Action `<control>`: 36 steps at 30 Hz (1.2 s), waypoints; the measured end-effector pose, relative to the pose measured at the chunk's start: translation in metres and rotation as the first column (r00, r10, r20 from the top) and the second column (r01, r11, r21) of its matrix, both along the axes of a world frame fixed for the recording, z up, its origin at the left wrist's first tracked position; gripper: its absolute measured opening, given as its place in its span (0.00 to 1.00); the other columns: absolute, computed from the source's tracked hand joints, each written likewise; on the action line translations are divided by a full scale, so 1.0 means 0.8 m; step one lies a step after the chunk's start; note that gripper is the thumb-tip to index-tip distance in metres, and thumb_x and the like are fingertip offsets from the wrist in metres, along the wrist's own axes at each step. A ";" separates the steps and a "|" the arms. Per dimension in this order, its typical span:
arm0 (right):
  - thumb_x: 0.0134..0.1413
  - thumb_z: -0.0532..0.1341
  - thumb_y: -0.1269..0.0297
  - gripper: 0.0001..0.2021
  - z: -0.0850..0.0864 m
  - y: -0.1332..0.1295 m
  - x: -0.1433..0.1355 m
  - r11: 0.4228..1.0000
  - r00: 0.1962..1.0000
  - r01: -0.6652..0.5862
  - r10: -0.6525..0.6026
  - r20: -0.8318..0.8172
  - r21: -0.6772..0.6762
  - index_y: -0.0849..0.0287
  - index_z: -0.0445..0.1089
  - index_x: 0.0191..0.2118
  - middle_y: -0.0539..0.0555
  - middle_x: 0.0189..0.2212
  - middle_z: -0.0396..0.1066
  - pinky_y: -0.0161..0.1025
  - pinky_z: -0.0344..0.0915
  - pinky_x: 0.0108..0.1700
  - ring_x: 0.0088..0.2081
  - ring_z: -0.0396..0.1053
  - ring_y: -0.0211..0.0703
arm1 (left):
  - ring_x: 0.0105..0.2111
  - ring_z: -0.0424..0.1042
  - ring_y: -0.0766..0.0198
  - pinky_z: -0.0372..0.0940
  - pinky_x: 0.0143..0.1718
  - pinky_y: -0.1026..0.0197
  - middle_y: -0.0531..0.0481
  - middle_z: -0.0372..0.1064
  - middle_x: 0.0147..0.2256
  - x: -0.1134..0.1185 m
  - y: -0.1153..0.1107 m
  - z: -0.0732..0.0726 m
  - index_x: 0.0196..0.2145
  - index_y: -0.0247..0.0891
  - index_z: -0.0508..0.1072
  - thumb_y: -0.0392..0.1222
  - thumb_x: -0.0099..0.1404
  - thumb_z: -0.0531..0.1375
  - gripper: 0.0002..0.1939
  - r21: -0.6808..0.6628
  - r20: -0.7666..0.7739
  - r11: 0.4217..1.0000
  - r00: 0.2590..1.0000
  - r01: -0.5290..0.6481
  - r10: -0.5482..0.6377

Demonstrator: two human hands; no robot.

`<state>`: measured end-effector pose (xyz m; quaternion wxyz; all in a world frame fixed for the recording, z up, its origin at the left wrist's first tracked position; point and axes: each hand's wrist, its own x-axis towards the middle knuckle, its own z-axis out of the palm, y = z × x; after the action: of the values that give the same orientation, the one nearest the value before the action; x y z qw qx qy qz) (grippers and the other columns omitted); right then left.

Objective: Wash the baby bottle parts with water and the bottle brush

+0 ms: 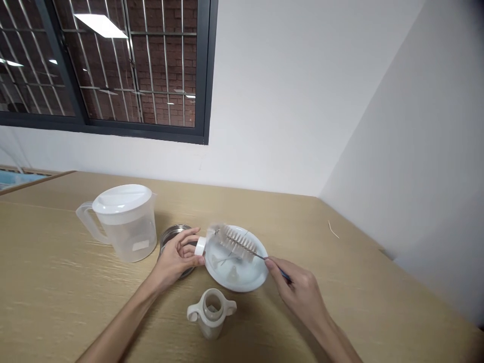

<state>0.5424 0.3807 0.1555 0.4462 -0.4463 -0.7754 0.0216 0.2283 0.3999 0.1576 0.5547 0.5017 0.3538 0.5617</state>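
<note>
My left hand [177, 254] holds a small white cap [200, 246] by its side, between thumb and fingers, at the left rim of a white plate [252, 282]. In my right hand [297, 285] is the handle of a bottle brush [242, 243], whose bristles reach left over the plate toward the cap. Small clear pieces [233, 274] lie on the plate. Just in front of it, an uncapped bottle with two handles [212, 315] stands upright. A round metal bowl [172, 232] is partly hidden behind my left hand.
A clear plastic pitcher with a white lid [130, 227] stands at the left on the wooden table [151, 322]. A thin pale strip [333, 230] lies at the right. Behind the table are a white wall and a barred window.
</note>
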 end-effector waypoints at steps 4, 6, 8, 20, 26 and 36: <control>0.66 0.56 0.59 0.15 0.003 -0.001 0.002 1.000 0.998 -0.020 0.020 -0.060 0.008 0.60 0.78 0.39 0.56 0.35 0.80 0.35 0.70 0.32 0.31 0.76 0.44 | 0.37 0.75 0.61 0.70 0.40 0.60 0.43 0.76 0.39 0.003 -0.002 0.003 0.46 0.33 0.73 0.36 0.43 0.77 0.32 -0.017 -0.039 1.000 0.999 -0.006 0.005; 0.67 0.56 0.60 0.15 0.003 -0.004 0.000 0.998 0.996 -0.067 0.067 -0.064 0.001 0.60 0.78 0.38 0.55 0.33 0.79 0.34 0.68 0.29 0.27 0.74 0.41 | 0.37 0.75 0.60 0.70 0.41 0.60 0.43 0.77 0.38 0.003 -0.003 0.005 0.46 0.33 0.73 0.36 0.44 0.77 0.31 -0.002 -0.059 1.000 0.998 -0.011 0.011; 0.67 0.56 0.60 0.14 0.003 -0.005 -0.002 0.994 0.993 -0.110 0.110 -0.033 -0.008 0.60 0.78 0.39 0.54 0.31 0.78 0.34 0.65 0.26 0.24 0.70 0.39 | 0.38 0.75 0.61 0.70 0.41 0.60 0.43 0.77 0.40 0.002 -0.004 0.005 0.47 0.34 0.73 0.37 0.45 0.76 0.31 0.011 -0.079 1.000 0.997 -0.001 0.002; 0.66 0.56 0.59 0.15 0.002 -0.003 0.001 0.999 0.997 -0.040 0.039 -0.063 -0.009 0.61 0.78 0.39 0.56 0.34 0.79 0.35 0.71 0.33 0.32 0.76 0.44 | 0.40 0.75 0.59 0.69 0.43 0.57 0.41 0.71 0.49 0.000 -0.004 0.003 0.50 0.38 0.71 0.38 0.49 0.75 0.32 0.012 -0.020 0.998 0.998 0.068 -0.068; 0.67 0.55 0.58 0.16 0.000 -0.004 -0.004 0.994 0.994 -0.106 0.106 -0.008 -0.031 0.60 0.78 0.40 0.56 0.31 0.79 0.35 0.67 0.27 0.24 0.71 0.41 | 0.39 0.75 0.60 0.69 0.41 0.60 0.44 0.75 0.42 -0.001 -0.001 0.002 0.48 0.38 0.71 0.38 0.48 0.75 0.30 0.039 -0.027 0.999 0.999 0.033 -0.032; 0.66 0.56 0.61 0.14 0.003 -0.003 0.001 0.993 0.992 -0.114 0.114 -0.054 -0.009 0.60 0.78 0.38 0.56 0.34 0.80 0.35 0.71 0.32 0.31 0.76 0.44 | 0.41 0.75 0.59 0.70 0.46 0.58 0.44 0.76 0.40 0.002 -0.001 0.002 0.46 0.34 0.72 0.35 0.44 0.77 0.32 -0.016 -0.106 1.000 0.994 0.023 -0.024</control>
<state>0.5432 0.3785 0.1577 0.4622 -0.4033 -0.7872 0.0639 0.2299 0.3990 0.1590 0.5453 0.5308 0.3812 0.5250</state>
